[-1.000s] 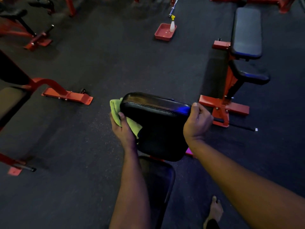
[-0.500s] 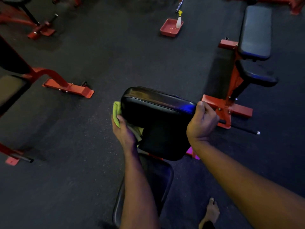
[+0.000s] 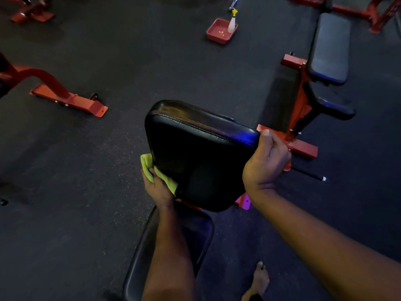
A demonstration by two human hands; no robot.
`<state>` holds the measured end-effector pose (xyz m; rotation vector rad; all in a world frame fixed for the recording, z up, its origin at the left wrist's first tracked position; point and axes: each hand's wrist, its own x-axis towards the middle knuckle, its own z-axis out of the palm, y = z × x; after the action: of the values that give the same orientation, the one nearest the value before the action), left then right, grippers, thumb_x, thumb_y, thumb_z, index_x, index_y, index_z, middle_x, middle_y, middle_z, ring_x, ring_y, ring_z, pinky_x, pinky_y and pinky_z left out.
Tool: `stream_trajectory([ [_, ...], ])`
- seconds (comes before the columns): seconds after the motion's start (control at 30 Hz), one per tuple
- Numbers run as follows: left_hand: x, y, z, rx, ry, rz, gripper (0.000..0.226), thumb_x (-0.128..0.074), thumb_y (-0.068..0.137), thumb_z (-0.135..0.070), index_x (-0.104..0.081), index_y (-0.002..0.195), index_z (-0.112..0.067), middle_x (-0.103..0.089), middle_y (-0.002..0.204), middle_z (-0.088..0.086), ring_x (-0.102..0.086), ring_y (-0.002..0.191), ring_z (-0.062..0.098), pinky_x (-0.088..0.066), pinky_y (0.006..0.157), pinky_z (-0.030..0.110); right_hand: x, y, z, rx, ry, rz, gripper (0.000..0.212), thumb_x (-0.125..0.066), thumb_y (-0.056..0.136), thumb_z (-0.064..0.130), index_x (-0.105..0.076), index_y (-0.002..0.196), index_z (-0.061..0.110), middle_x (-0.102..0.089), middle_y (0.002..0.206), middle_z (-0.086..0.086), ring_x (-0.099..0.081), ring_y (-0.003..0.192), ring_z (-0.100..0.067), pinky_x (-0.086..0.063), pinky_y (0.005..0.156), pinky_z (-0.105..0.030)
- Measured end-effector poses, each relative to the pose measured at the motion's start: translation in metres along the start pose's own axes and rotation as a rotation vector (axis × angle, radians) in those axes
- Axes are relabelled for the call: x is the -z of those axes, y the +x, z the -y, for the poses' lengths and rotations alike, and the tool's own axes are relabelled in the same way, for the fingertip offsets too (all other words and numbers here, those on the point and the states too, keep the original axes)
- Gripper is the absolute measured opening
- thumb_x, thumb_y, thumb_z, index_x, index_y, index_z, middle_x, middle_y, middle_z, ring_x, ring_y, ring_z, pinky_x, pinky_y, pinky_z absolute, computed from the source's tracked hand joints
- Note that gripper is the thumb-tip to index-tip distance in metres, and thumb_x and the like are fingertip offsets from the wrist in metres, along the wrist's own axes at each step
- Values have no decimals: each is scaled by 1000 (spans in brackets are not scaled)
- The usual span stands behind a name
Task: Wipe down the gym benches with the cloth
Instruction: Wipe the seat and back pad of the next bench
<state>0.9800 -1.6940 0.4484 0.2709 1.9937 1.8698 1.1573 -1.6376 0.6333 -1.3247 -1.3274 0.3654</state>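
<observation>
At the centre of the frame we see the raised black padded vinyl bench back (image 3: 199, 153). Our left hand (image 3: 157, 187) clenches the crumpled yellow-green cloth (image 3: 152, 168), pressing it on the pad's lower left edge, while our right hand (image 3: 263, 161) grasps the pad's right edge. At upper right stands another black-padded red-framed bench (image 3: 328, 48); a white spray bottle (image 3: 231, 23) stands in a red tray (image 3: 218, 33) at top centre
</observation>
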Motion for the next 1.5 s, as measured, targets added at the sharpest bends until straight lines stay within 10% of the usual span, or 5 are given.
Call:
stream_trajectory([
  [0.37, 15, -19, 7, 179, 160, 33, 30, -42, 104, -15, -53, 130, -7, -57, 113, 7, -53, 106, 22, -36, 81, 19, 16, 9, 9, -31, -10, 191, 34, -36, 88, 33, -32, 56, 25, -31, 51, 7, -31, 53, -9, -24, 55, -35],
  [0.67, -10, -25, 16, 251, -36, -115, 42, -40, 105, -28, -44, 144, -13, -49, 128, -3, -45, 118, 11, -33, 96, 23, -49, 70, 105, 404, -428, 1271, 50, -23, 102, 58, -53, 109, 19, -62, 114, -20, -57, 106, -40, -46, 91, -46],
  [0.97, -19, 14, 73, 334, -152, -165, 65, -45, 89, -63, -49, 142, -25, -52, 139, -6, -48, 129, 18, -34, 113, 39, -94, 61, 93, 689, -537, 1267, 40, -20, 104, 53, -41, 103, 19, -50, 81, -2, -48, 77, -28, -44, 73, -43],
  [1.17, -14, -1, 93, 302, -36, -127, 39, -28, 103, -52, -54, 114, -26, -62, 105, 5, -59, 101, 31, -47, 82, 41, -96, 60, 92, 684, -529, 1288, 39, -23, 104, 52, -45, 105, 20, -54, 83, 1, -52, 74, -17, -45, 70, -41],
  [1.5, -23, -54, 95, 590, 28, -234, 55, -30, 102, -53, -26, 151, -29, -49, 139, 24, -48, 123, 45, -37, 102, 50, -91, 59, 97, 667, -530, 1291, 41, -23, 105, 52, -46, 106, 18, -54, 81, 3, -50, 69, -10, -40, 61, -36],
])
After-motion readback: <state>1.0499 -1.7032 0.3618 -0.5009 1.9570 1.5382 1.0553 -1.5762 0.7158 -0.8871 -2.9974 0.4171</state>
